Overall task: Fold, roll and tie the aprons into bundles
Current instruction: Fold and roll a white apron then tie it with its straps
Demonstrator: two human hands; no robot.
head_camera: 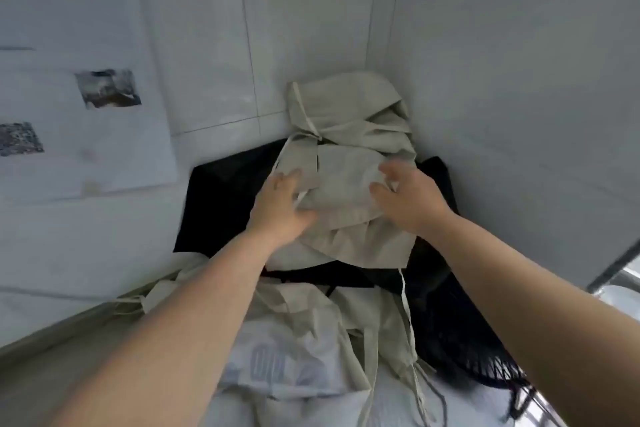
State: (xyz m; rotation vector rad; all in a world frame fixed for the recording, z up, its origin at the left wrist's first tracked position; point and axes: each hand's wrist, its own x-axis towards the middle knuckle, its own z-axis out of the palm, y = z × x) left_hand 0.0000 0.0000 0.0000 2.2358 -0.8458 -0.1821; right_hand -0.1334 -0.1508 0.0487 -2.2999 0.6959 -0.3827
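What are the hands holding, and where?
The left hand lies open on the beige apron, holding nothing. The right hand curls over a fold near the apron's middle; blur hides whether it pinches.

Walls (pixel 502 62) hem the heaped aprons (pixel 346 135) behind and right; room opens only toward the near side.

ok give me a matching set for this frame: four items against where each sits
Items:
1. beige apron
2. black cloth
3. paper sheet with photos
4. plastic bag with blue print

Places:
A. flat on the left wall
B. top of the pile in the corner
C. nearest the camera, low in view
D. spread beneath the beige pile

Pairs: 1-B, 2-D, 3-A, 4-C
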